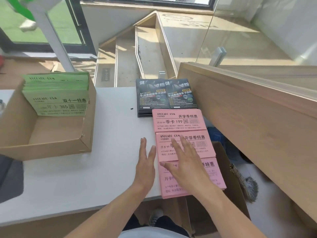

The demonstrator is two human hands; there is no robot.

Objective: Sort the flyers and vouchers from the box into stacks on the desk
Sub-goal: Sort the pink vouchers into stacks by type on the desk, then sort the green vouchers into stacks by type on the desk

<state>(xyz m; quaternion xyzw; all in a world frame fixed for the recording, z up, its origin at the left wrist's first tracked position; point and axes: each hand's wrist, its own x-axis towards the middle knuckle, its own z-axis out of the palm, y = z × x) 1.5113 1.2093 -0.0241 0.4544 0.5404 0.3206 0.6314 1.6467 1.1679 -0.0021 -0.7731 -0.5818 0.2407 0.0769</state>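
bare desk (109, 134) between cardboard box (85, 134) and pink stacks (178, 120), wooden counter (257, 126) walling the right

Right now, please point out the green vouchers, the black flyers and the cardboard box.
green vouchers (56, 98), head view, top sheet
black flyers (165, 96), head view, top cover
cardboard box (56, 134), head view, bare floor

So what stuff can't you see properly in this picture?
All from the head view:
- The pink vouchers: the right hand lies flat over the two nearer ones and hides some print.
- The green flyers in the box: the small print is blurred.
- The black flyers: the fine text is too small.
- Under the desk: a second carton is partly hidden by the arm.
- The left hand: its palm side is hidden.
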